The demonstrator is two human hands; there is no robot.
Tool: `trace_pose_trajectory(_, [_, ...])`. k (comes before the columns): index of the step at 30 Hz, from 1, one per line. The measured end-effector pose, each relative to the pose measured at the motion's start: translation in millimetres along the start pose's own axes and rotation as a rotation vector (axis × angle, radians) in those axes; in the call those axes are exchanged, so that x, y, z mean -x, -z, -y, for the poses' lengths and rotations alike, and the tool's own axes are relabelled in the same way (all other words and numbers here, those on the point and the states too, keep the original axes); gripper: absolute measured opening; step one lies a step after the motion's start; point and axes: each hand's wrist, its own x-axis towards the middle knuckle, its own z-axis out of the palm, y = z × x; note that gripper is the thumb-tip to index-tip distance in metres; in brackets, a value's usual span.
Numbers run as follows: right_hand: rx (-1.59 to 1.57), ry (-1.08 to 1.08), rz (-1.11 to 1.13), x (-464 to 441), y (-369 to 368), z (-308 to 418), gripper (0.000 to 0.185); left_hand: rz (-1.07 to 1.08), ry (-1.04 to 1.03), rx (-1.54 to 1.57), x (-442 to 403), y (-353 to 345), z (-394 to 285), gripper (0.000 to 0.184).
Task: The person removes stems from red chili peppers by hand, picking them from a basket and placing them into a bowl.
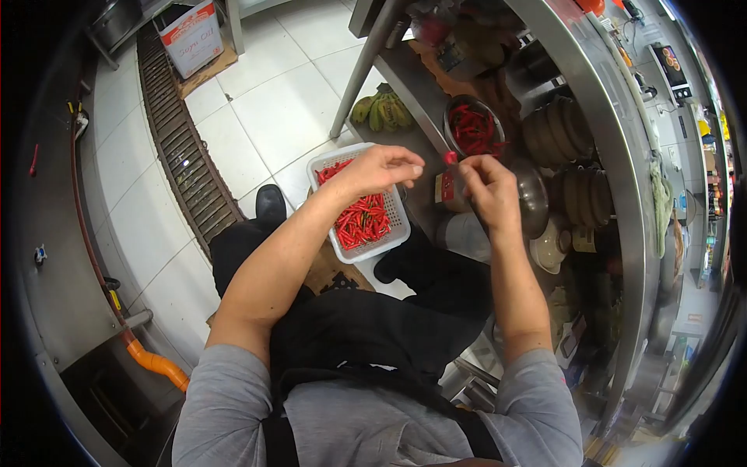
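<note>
My left hand (383, 170) hovers over a white plastic basket (401, 233) heaped with small red chilies (362, 222). Its fingers stretch to the right, with nothing visible in them. Across from it, my right hand (492, 191) is closed in a pinch. At its fingertips a short red piece (450, 157) shows, apparently part of a chili; the rest is hidden. Just beyond that hand, a round metal bowl (450, 124) on the low shelf holds more red chilies (476, 131).
Green bananas (383, 109) lie behind the basket. A steel table (603, 101) runs along the right, with stacked brown bowls (556, 132) and a metal pot lid (531, 198) beneath it. A floor drain grate (175, 136) and a carton (191, 39) are at left.
</note>
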Motion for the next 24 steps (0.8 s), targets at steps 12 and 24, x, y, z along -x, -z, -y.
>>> trace_pose_trajectory(12, [0.166,0.125,0.061,16,-44,-19,0.012,-0.051,-0.195,-0.328,-4,-8,12,0.016])
trace_pose_trajectory(24, [-0.811,-0.336,-0.006,35,-58,-36,0.014,0.001,-0.199,0.12,1,-24,12,0.016])
